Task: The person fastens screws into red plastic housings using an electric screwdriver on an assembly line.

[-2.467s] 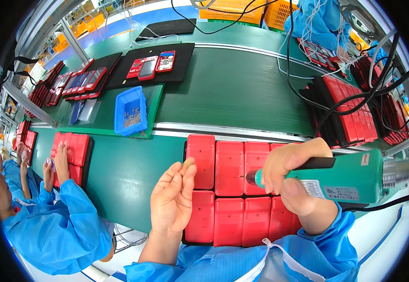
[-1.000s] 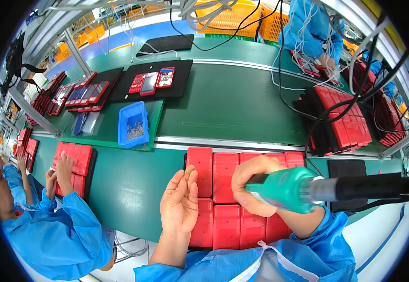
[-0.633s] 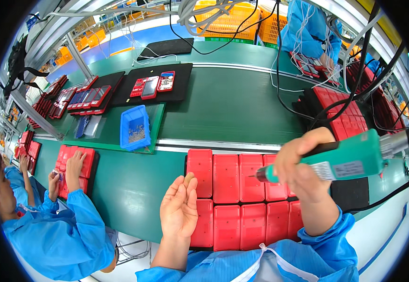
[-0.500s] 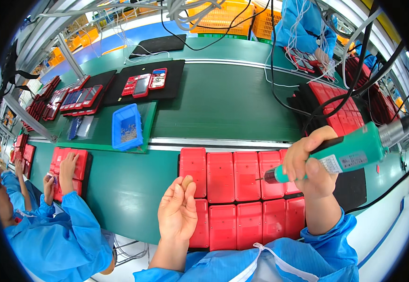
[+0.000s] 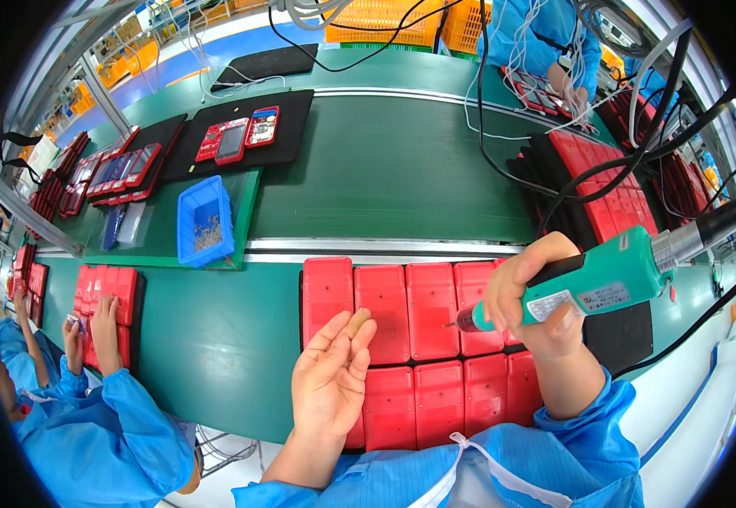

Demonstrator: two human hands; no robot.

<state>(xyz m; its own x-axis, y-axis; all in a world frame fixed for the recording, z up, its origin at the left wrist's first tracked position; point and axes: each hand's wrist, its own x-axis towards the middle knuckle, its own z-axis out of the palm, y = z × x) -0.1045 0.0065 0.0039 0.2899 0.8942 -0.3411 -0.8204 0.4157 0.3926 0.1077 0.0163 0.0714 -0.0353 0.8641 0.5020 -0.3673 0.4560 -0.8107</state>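
My right hand (image 5: 530, 296) grips a green electric screwdriver (image 5: 605, 278), its tip pointing left over the upper row of red plastic cases (image 5: 431, 309). These cases lie side by side in two rows on a black mat in front of me. My left hand (image 5: 331, 377) is flat with fingers together, palm turned up, resting at the left end of the rows over the lower left case. It holds nothing I can see.
A blue bin of small screws (image 5: 204, 222) stands to the upper left. A green conveyor belt (image 5: 402, 169) carries black trays with red devices (image 5: 237, 140). A co-worker in blue (image 5: 88, 406) handles red cases at left. Cables hang at the upper right.
My right hand has brought the screwdriver down and left, from held sideways to tip over the upper row of cases. My left hand has stayed at the left end of the rows.
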